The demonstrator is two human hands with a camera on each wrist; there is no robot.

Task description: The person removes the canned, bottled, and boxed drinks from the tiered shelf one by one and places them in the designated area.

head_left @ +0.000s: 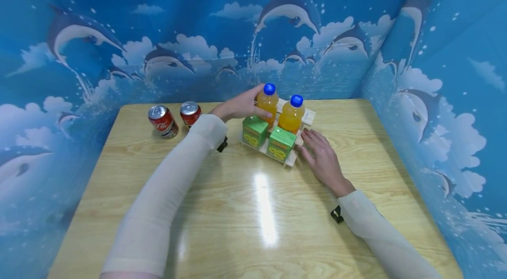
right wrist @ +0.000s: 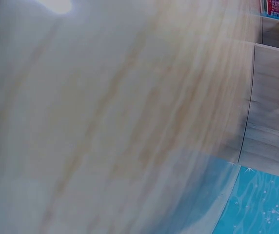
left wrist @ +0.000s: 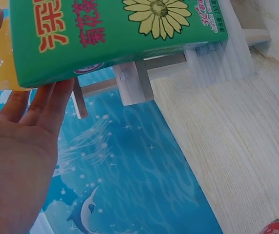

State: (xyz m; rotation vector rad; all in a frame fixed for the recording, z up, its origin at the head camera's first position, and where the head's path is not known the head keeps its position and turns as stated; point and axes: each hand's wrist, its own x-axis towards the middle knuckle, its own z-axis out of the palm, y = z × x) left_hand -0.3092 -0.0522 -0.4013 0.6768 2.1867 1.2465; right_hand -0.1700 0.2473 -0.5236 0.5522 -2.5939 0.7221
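Note:
A pale wooden rack (head_left: 291, 159) stands toward the back of the table, holding two bottles of orange drink and two green drink cartons. My left hand (head_left: 244, 104) grips the left bottle (head_left: 267, 103), which has a blue cap. The other blue-capped bottle (head_left: 291, 117) sits to its right. In front of them are the left carton (head_left: 254, 131) and the right carton (head_left: 281, 143). In the left wrist view, the carton (left wrist: 115, 41) with a yellow flower hides part of the fingers. My right hand (head_left: 322, 158) rests against the rack's right side, fingers extended.
Two red soda cans, one farther left (head_left: 163, 121) and one partly behind my left sleeve (head_left: 190, 113), stand left of the rack. A blue dolphin-printed curtain (head_left: 222, 15) borders the wooden table (head_left: 222, 226) at the back and right.

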